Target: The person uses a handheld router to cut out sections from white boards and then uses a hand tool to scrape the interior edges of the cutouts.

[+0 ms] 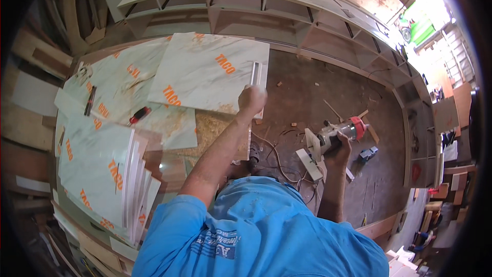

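Note:
My left hand (252, 101) is closed at the right edge of a white marble-patterned panel (200, 74) with orange print. A short silver-white strip (255, 73) sticks out of that fist along the panel's edge. In my right hand (341, 150) is a trim router (333, 137) with a red top, held tilted over the floor. A pale flat base plate (313, 144) sits at its lower end. The panel rests on other marble-patterned sheets, and sawdust (218, 131) covers the board below it.
Stacked panels (95, 161) lie at the left, with a red-black tool (139, 115) and a dark slim tool (90, 101) on the sheets. A blue tool (367, 155), cables (277, 154) and wood scraps lie on the floor. A long open cabinet frame (256, 15) stands beyond.

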The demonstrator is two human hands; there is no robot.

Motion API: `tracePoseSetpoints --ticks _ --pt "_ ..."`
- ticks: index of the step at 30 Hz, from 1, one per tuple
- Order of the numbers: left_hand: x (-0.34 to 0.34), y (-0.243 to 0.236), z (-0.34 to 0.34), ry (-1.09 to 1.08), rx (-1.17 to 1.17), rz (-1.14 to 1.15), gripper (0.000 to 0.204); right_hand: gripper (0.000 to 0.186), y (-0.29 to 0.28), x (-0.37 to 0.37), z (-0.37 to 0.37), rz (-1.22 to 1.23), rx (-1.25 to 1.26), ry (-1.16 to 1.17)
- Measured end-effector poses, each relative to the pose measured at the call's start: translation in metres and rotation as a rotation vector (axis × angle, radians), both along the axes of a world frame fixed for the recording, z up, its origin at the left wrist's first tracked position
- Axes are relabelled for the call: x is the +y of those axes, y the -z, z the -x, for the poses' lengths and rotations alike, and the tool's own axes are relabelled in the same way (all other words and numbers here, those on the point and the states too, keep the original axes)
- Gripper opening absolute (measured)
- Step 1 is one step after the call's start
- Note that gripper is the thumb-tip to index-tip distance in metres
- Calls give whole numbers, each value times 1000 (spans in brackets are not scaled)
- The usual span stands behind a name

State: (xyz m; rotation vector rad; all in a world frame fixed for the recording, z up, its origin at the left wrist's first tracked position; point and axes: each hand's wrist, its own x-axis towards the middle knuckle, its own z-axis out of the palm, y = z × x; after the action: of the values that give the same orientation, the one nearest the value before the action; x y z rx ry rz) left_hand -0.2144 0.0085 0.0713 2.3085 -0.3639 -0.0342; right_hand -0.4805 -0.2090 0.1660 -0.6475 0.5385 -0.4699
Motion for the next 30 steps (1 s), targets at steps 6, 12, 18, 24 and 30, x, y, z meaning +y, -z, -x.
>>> tracePoseSetpoints --ticks 6,12,18,24,30 --pt "-67 30 -58 -162 -1 -291 44 28 21 -49 -21 42 99 34" --pt "-73 40 -89 -286 209 -311 33 34 55 -98 -91 107 210 -65" --pt "26 -1 -85 -375 157 -28 23 40 27 -67 -213 158 99 -235" --pt "163 20 -31 -607 -70 -146 20 40 32 -42 -310 542 13 -249" --pt "165 17 -10 -735 -7 -281 31 47 35 14 -363 842 135 -330"
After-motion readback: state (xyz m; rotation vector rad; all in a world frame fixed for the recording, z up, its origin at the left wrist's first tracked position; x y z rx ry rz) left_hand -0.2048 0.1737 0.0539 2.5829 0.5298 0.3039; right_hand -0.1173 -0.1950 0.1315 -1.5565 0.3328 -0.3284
